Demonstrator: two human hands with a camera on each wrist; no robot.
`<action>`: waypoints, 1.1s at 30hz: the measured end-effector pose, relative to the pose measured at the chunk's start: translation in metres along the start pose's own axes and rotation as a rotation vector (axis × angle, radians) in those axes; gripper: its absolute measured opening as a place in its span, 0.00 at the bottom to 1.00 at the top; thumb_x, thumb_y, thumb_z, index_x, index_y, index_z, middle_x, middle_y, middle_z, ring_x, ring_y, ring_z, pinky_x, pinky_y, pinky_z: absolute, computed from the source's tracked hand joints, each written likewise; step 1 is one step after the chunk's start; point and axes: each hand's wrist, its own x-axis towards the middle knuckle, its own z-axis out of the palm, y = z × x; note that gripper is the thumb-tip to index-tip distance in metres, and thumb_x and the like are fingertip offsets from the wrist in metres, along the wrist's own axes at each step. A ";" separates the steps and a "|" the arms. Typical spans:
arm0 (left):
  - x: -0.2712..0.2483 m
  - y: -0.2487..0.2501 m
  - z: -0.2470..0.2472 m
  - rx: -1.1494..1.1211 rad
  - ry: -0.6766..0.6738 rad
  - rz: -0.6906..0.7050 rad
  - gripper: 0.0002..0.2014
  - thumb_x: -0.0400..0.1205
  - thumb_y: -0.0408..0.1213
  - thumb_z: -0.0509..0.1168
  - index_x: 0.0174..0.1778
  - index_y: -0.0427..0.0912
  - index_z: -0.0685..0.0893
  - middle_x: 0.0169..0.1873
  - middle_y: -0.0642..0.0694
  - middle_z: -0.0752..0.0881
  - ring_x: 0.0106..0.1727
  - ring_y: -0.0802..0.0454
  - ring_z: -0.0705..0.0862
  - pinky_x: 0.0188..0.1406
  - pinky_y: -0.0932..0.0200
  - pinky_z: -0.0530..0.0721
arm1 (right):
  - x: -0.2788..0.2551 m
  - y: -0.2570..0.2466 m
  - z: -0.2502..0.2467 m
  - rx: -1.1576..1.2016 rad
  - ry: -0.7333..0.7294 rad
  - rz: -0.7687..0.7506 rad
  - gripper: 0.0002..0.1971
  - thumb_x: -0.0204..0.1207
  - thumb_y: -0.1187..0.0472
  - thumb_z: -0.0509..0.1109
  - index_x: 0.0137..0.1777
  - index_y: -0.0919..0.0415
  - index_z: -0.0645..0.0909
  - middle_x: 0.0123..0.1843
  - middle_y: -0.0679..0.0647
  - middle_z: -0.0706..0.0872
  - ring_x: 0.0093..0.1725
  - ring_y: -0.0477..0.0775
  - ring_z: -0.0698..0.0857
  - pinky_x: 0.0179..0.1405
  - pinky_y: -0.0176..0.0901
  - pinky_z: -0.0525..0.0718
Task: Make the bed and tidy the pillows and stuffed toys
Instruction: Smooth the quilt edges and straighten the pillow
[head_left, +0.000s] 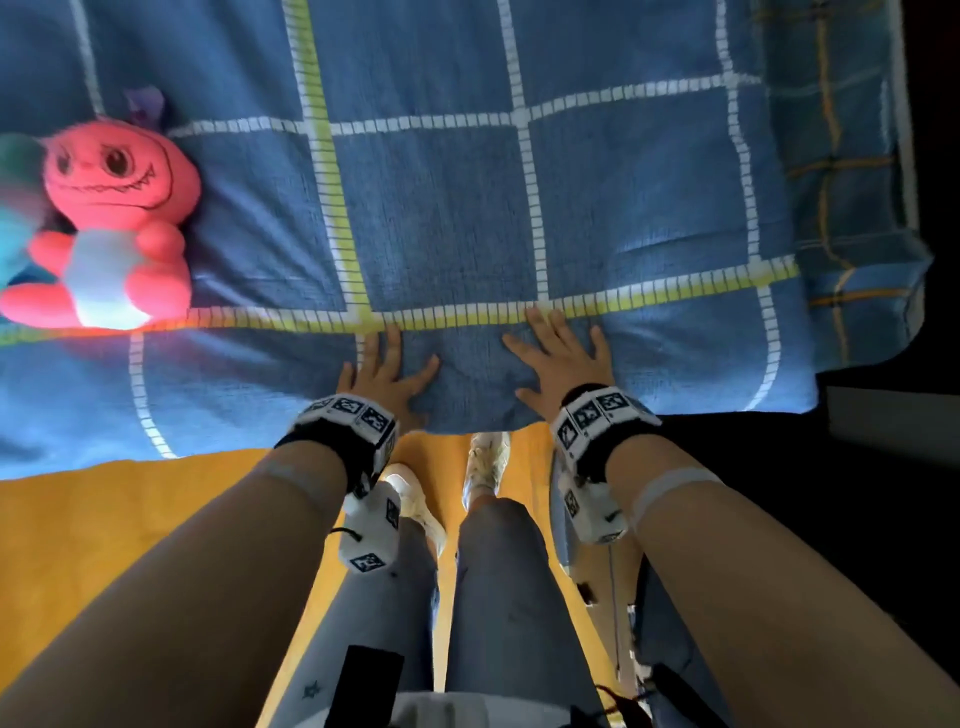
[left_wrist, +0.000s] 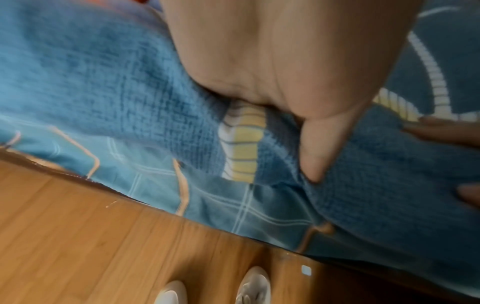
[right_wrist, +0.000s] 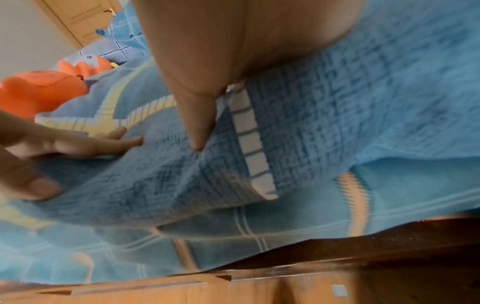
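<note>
A blue blanket (head_left: 441, 208) with white and yellow grid lines lies spread over the bed. My left hand (head_left: 382, 371) and my right hand (head_left: 558, 358) both rest flat on it near its front edge, fingers straight and spread, holding nothing. In the left wrist view the left hand (left_wrist: 285, 72) presses the blanket (left_wrist: 116, 92). In the right wrist view the right hand (right_wrist: 202, 72) presses the blanket (right_wrist: 363, 102) too. A pink stuffed monster toy (head_left: 114, 218) sits on the blanket at the left; it shows orange (right_wrist: 39, 90) in the right wrist view.
A checked blue sheet (head_left: 852, 208) shows past the blanket's right edge and hangs below it (left_wrist: 221, 205). A wooden floor (left_wrist: 91, 236) lies below the bed, with my white shoes (head_left: 483, 462) on it. Another orange toy (right_wrist: 85, 67) and a blue toy edge (head_left: 15, 228) lie farther left.
</note>
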 end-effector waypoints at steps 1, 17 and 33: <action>-0.003 0.000 -0.006 0.003 -0.049 0.011 0.35 0.81 0.54 0.59 0.80 0.66 0.47 0.81 0.43 0.30 0.82 0.39 0.32 0.81 0.38 0.46 | -0.005 -0.004 -0.009 0.038 -0.024 0.018 0.32 0.80 0.49 0.61 0.80 0.38 0.52 0.85 0.45 0.40 0.85 0.52 0.42 0.80 0.64 0.40; -0.085 -0.150 -0.206 -0.563 0.444 0.086 0.17 0.77 0.46 0.57 0.53 0.43 0.87 0.55 0.42 0.86 0.59 0.43 0.83 0.64 0.56 0.77 | 0.016 -0.161 -0.256 0.090 0.090 0.056 0.16 0.82 0.56 0.58 0.40 0.62 0.81 0.42 0.59 0.85 0.49 0.62 0.82 0.43 0.44 0.80; 0.118 -0.294 -0.275 -0.674 0.486 -0.161 0.39 0.74 0.54 0.68 0.80 0.53 0.60 0.81 0.42 0.57 0.83 0.38 0.52 0.80 0.36 0.55 | 0.243 -0.233 -0.316 0.285 0.292 0.121 0.12 0.81 0.59 0.59 0.57 0.60 0.81 0.59 0.58 0.86 0.57 0.61 0.84 0.49 0.45 0.79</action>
